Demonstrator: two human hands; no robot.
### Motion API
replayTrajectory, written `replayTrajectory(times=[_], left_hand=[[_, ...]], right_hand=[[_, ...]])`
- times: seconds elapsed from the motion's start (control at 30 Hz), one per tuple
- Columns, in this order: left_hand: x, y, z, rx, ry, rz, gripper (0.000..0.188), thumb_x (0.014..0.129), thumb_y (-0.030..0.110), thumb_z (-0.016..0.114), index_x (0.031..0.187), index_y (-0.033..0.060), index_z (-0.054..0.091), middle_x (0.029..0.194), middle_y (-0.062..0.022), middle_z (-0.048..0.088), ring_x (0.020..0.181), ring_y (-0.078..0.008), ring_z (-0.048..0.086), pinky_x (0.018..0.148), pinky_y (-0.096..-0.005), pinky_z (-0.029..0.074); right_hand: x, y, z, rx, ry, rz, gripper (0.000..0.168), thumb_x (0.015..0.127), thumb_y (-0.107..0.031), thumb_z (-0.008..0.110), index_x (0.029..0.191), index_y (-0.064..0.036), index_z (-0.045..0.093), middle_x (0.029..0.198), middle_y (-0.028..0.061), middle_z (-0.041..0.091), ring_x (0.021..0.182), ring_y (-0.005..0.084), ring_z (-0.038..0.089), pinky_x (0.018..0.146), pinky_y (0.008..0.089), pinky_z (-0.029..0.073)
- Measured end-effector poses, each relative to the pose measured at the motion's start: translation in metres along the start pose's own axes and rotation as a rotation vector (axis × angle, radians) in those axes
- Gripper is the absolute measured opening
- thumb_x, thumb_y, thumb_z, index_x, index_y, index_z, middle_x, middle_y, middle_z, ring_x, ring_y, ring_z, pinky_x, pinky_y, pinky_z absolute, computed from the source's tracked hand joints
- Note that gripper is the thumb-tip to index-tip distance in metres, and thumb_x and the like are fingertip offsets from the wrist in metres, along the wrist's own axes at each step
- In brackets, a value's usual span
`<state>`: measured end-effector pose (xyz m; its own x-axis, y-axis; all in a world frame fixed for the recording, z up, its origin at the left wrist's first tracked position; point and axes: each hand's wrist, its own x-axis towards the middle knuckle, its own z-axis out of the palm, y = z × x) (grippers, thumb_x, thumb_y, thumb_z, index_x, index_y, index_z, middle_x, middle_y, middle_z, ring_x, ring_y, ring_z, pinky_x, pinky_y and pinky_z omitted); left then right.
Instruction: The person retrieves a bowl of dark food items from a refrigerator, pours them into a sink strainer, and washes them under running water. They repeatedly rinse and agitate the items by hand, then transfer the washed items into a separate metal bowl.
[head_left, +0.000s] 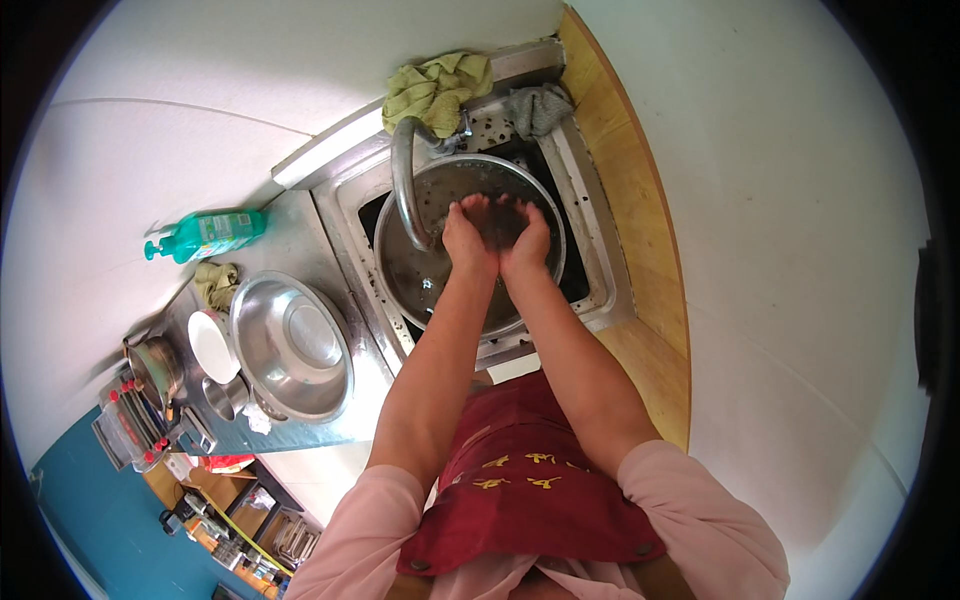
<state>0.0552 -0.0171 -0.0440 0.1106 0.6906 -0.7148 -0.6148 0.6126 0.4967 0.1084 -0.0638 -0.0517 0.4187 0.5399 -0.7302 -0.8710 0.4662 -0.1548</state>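
Note:
A round stainless steel basin of murky brown water sits in the sink. Over its right half, my left hand and my right hand are cupped side by side, the heels of the palms touching. A dark, wet clump of small pieces lies between them; what it is made of cannot be told. Small dark bits float around the hands. The curved metal faucet reaches over the basin, its spout just left of my left hand.
Left on the steel counter stand an empty steel bowl, a white bowl and a green pump bottle. A yellow-green cloth and a grey cloth lie behind the sink. A wooden panel borders the right side.

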Motion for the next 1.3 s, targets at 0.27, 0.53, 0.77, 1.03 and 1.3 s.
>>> replayTrajectory(times=[0.27, 0.53, 0.77, 1.03, 1.3], left_hand=[[-0.022, 0.035, 0.072, 0.120, -0.206, 0.031, 0.041, 0.105, 0.025, 0.039, 0.127, -0.0054, 0.056, 0.130, -0.0162, 0.060, 0.125, -0.0275, 0.055, 0.108, -0.0393, 0.043], [-0.041, -0.001, -0.005, 0.317, 0.004, 0.109, 0.040, 0.105, 0.028, 0.040, 0.122, -0.0044, 0.057, 0.128, -0.0175, 0.061, 0.123, -0.0282, 0.057, 0.106, -0.0388, 0.043], [-0.014, -0.017, -0.047, 0.340, 0.114, -0.026, 0.036, 0.105, 0.028, 0.041, 0.108, -0.0001, 0.063, 0.109, -0.0128, 0.066, 0.102, -0.0245, 0.061, 0.098, -0.0383, 0.047], [-0.007, 0.021, 0.039, 0.050, -0.113, 0.032, 0.035, 0.105, 0.024, 0.042, 0.115, -0.0024, 0.062, 0.114, -0.0143, 0.065, 0.111, -0.0249, 0.060, 0.102, -0.0376, 0.045], [-0.029, 0.023, 0.037, 0.169, -0.106, 0.094, 0.041, 0.105, 0.027, 0.041, 0.124, -0.0059, 0.056, 0.135, -0.0175, 0.056, 0.127, -0.0262, 0.054, 0.109, -0.0373, 0.040]], right_hand=[[-0.006, -0.018, 0.072, -0.083, -0.135, -0.120, 0.033, 0.099, -0.021, 0.047, 0.122, 0.001, 0.057, 0.124, 0.0139, 0.061, 0.118, 0.0289, 0.056, 0.107, 0.0405, 0.043], [-0.044, -0.002, 0.008, -0.526, 0.148, -0.311, 0.035, 0.100, -0.024, 0.051, 0.123, 0.001, 0.057, 0.117, 0.0126, 0.064, 0.106, 0.0233, 0.061, 0.100, 0.0356, 0.047], [-0.006, 0.009, -0.053, -0.370, 0.252, -0.107, 0.025, 0.100, -0.025, 0.051, 0.109, -0.003, 0.059, 0.107, 0.0113, 0.065, 0.095, 0.0240, 0.063, 0.091, 0.0394, 0.051], [-0.001, -0.007, 0.046, 0.076, -0.087, -0.015, 0.024, 0.100, -0.021, 0.047, 0.113, -0.003, 0.058, 0.114, 0.0131, 0.065, 0.107, 0.0278, 0.062, 0.101, 0.0417, 0.048], [-0.033, -0.007, 0.055, -0.300, -0.023, -0.240, 0.042, 0.101, -0.026, 0.051, 0.130, 0.004, 0.053, 0.131, 0.0152, 0.060, 0.123, 0.0266, 0.056, 0.107, 0.0366, 0.043]])
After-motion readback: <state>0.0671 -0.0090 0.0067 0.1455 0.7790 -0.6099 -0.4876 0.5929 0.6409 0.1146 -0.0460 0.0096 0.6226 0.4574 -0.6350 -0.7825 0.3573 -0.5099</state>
